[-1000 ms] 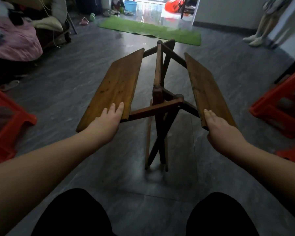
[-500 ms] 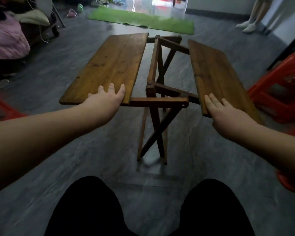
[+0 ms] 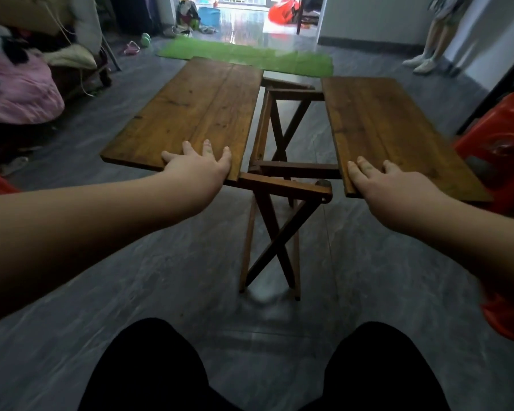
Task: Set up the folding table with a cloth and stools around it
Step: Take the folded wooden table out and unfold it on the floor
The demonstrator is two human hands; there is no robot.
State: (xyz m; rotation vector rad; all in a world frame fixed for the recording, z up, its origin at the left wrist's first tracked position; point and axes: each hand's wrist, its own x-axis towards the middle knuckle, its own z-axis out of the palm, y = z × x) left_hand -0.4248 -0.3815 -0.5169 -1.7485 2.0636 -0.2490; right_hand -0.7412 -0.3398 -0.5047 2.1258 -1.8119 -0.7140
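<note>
Folding table (image 3: 196, 114) on grey floor (image 3: 149, 292)

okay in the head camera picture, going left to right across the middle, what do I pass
Pink bedding → left hand on the left tabletop leaf → crossed wooden frame in the gap → right hand on the right tabletop leaf → red plastic stool.
</note>
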